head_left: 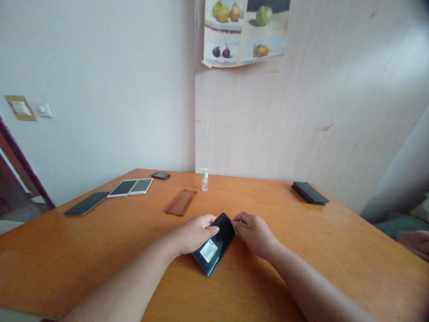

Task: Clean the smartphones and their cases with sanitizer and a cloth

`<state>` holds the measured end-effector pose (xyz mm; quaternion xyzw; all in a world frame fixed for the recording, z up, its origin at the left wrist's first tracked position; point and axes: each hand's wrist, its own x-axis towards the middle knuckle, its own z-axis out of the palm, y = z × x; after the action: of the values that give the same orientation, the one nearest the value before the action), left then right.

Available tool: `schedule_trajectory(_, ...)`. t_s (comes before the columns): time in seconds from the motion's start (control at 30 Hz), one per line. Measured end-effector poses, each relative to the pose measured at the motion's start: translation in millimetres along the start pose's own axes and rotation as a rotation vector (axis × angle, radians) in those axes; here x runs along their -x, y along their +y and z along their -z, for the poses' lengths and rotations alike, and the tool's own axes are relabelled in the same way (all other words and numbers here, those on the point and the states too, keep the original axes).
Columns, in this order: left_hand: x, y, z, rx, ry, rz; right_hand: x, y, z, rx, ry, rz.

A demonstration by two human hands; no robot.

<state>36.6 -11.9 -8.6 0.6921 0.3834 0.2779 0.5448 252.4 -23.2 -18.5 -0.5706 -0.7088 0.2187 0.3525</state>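
A dark, glossy smartphone point(219, 243) is tilted with its back towards me, a white label on its lower half. My left hand point(197, 232) grips its left side, the thumb lying on the back near the upper end. At the phone's upper right edge, my right hand point(253, 232) is closed in a pinch. Something small and pale shows between those fingers, too little of it visible to name. Beyond the hands, a clear reddish-brown phone case point(181, 202) lies on the wooden table point(150, 268).
A small clear pump bottle point(205, 182) stands behind the case. To the left lie a dark phone point(86, 203), two white-framed phones point(123, 188) side by side and a small black phone point(161, 175). Dark stacked phones or cases point(310, 193) lie far right. Another person's hand point(415, 241) shows beyond the right edge.
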Motion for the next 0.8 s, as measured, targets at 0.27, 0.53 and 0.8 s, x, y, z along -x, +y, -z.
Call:
schedule_trajectory(0.27, -4.3, -7.5, 0.4, -0.297, 0.117, -0.024, 2.4, 3.0, -6.7, 0.133, -0.026, 0.031)
schedule_trajectory(0.53, -4.5, -8.9, 4.3, -0.643, 0.23, -0.149, 4.2, 2.2, -8.8, 0.155, -0.048, 0.13)
schedule_trajectory(0.8, 15.1, 14.4, 2.7, -0.666, 0.065, -0.214, -0.9, 3.4, 3.5, 0.075, 0.108, 0.158)
